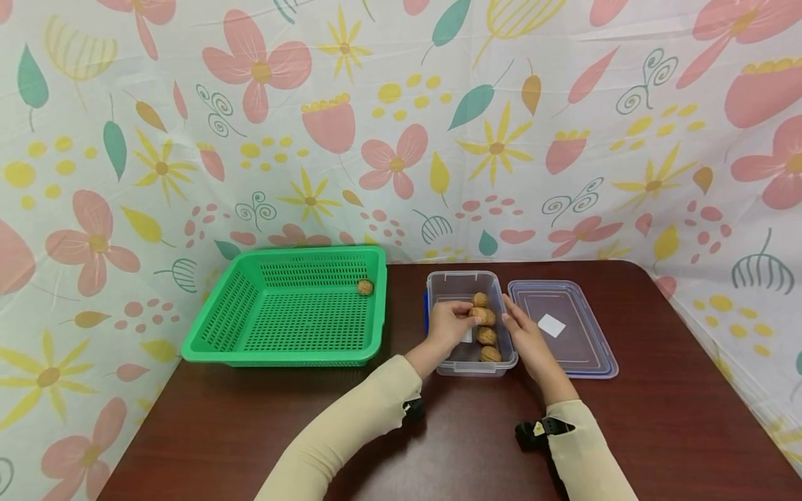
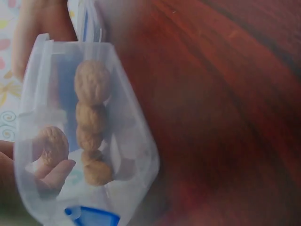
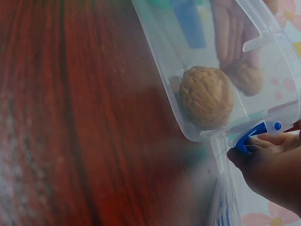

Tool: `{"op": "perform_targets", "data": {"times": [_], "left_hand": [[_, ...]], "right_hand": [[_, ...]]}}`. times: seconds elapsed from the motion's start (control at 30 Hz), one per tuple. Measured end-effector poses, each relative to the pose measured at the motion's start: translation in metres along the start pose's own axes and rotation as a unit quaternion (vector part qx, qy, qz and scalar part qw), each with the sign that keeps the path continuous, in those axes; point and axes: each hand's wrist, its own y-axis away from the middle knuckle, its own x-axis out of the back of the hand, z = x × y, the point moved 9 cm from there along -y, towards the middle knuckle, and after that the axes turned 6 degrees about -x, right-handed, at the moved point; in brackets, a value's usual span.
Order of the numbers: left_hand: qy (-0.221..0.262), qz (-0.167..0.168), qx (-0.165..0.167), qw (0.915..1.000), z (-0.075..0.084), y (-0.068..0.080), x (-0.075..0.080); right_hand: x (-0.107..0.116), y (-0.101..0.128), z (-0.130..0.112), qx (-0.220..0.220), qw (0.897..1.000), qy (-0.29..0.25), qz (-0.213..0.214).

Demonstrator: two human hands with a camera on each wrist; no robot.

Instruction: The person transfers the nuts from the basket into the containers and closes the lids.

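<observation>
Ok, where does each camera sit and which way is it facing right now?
Head: above, facing forward and down at the clear plastic box, green plastic basket, both sleeves and hands.
Left wrist: beside the box, looking through its wall at walnuts; left hand's fingers show.
Right wrist: low at the box corner; right hand shows.
All share the box.

Green basket [image 1: 250,327], clear lid [image 1: 583,348], floral backdrop [image 1: 564,139].

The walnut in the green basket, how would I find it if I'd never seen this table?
Look at the dark wooden table and find the big green basket on its left side. Inside, near the far right corner, lies one walnut. It sits all alone, while the other walnuts are lined up in the clear plastic box where the hands are.
</observation>
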Motion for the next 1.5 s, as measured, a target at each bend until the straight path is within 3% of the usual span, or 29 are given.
{"op": "perform_targets", "data": {"times": [0.2, 0.77, 1.03, 1.23, 1.37, 1.5], "left_hand": [[-0.025, 0.016, 0.013, 0.9995, -0.006, 0.002, -0.005], [-0.087, 0.047, -0.006, 0.9951, -0.006, -0.002, -0.002], [-0.064, 0.037, -0.004, 0.9973, -0.007, -0.004, -0.003], [-0.061, 0.026, -0.023, 0.9975, -0.005, -0.005, -0.005], [-0.064, 0.016, -0.030, 0.9974, -0.001, -0.006, -0.005], [-0.031, 0.002, -0.034, 0.9989, 0.007, -0.009, -0.003]], "right_hand": [[0.001, -0.006, 0.010, -0.001, 1.000, 0.007, 0.001], [0.002, -0.010, 0.013, 0.010, 1.000, 0.007, 0.004], [0.002, -0.009, 0.011, 0.012, 1.000, 0.010, 0.005], [0.003, -0.011, 0.015, 0.008, 1.000, 0.006, 0.005], [0.002, -0.011, 0.017, 0.010, 1.000, 0.002, 0.005], [0.002, -0.011, 0.017, 0.010, 1.000, 0.008, 0.009]]}}
